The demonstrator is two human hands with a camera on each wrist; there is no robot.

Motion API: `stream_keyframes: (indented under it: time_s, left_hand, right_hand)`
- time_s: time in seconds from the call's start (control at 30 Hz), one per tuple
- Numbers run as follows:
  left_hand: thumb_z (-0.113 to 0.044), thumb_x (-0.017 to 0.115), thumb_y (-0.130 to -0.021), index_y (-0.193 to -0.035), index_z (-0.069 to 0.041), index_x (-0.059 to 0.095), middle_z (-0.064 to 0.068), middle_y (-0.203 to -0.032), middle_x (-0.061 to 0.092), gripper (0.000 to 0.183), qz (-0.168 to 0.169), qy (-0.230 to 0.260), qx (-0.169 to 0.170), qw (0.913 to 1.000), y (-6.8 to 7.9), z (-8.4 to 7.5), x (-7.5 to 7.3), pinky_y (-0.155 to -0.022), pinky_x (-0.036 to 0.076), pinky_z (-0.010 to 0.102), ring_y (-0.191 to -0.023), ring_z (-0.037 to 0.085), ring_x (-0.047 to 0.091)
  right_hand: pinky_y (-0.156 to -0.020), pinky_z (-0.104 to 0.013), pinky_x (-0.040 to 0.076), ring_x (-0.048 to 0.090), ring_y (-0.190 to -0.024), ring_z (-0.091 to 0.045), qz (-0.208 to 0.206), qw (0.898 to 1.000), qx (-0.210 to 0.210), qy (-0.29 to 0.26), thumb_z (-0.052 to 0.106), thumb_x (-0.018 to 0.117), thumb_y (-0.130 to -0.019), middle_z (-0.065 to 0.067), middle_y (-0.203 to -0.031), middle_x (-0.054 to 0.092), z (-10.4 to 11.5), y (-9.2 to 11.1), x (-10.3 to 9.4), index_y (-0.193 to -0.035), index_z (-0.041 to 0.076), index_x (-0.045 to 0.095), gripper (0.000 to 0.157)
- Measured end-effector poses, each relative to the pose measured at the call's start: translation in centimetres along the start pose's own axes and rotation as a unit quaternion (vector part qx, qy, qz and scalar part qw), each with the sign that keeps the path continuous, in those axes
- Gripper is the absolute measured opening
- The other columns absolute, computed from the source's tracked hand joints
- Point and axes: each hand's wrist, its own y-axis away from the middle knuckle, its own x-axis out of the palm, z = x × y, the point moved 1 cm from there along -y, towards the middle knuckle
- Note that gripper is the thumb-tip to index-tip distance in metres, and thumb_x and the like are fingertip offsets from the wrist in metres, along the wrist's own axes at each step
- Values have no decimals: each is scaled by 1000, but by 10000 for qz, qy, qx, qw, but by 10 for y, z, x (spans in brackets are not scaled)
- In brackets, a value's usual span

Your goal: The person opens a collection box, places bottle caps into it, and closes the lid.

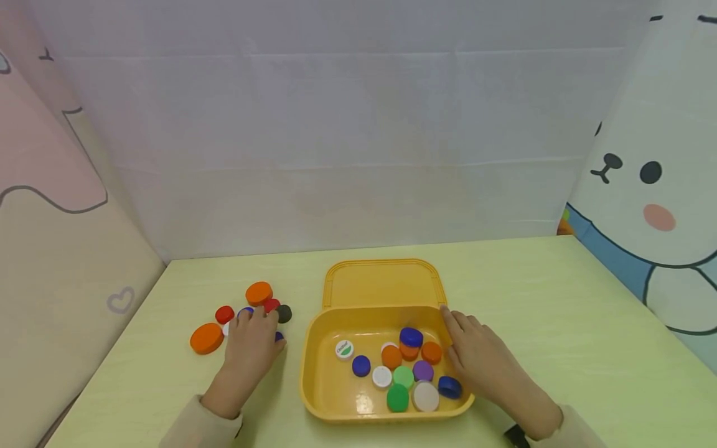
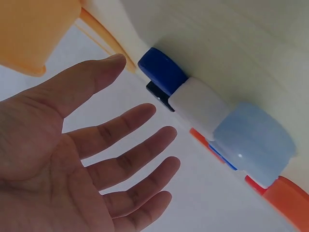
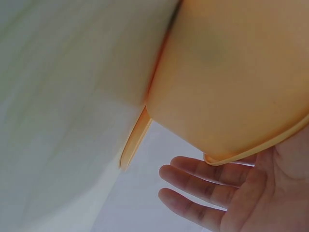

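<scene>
My left hand hovers over a loose group of plastic bottle caps, its fingers spread with nothing between them. In the left wrist view a dark blue cap, a white cap and a pale blue cap lie just beyond the fingertips. At the right side of a yellow plastic box, my right hand rests against the rim, fingers extended along the outside in the right wrist view. Inside the box lie several caps, among them a green cap, a purple cap and a white cap.
The box's yellow lid lies flat behind it. Around the left hand are a large orange cap, another orange cap, a red cap and a black cap. A white cloth backdrop stands behind the table.
</scene>
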Motion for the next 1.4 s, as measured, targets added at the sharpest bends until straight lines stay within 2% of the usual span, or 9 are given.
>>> stream_keyframes:
  time_s: [0.47, 0.7, 0.97, 1.23, 1.4]
  left_hand:
    - [-27, 75, -73, -96, -3, 65, 20, -98, 59, 35, 341, -57, -63, 9994, -1, 2, 5, -79, 44, 51, -90, 40, 50]
    - [-31, 77, -71, -99, -1, 64, 21, -98, 58, 43, 450, -227, -94, 9987, 1, 3, 6, -80, 45, 50, -90, 38, 50]
    - [-31, 77, -70, -94, 0, 64, 19, -94, 57, 42, 311, -318, -22, 9990, 2, 5, 8, -77, 45, 49, -87, 37, 49]
    - [-32, 77, -70, -96, 0, 63, 18, -91, 57, 44, 329, -250, -22, 9991, 1, 5, 6, -77, 46, 48, -86, 36, 49]
    - [-33, 77, -70, -94, 0, 62, 17, -91, 58, 43, 77, -194, 20, 9998, 0, 3, -2, -75, 46, 46, -88, 37, 50]
  right_hand:
    - [-88, -48, 46, 53, -109, -32, 76, 9999, 55, -43, 17, 54, -86, -16, -123, 54, 0, 0, 0, -134, -1, 40, 53]
    - [-86, -46, 47, 53, -108, -29, 28, 10000, 33, -16, 17, 55, -86, -15, -122, 54, 0, 0, 0, -134, -1, 40, 54]
    - [-84, -45, 48, 54, -106, -29, -93, 9999, -43, -2, 16, 55, -85, -15, -120, 55, -1, 1, 2, -133, -2, 42, 52]
    - [-84, -43, 48, 55, -105, -28, -159, 9998, -69, -17, 15, 54, -85, -15, -120, 55, -1, 1, 2, -132, -2, 42, 52]
    - [-84, -43, 48, 55, -105, -28, -152, 9999, -48, -10, 16, 54, -85, -15, -120, 55, -1, 1, 2, -133, -2, 42, 52]
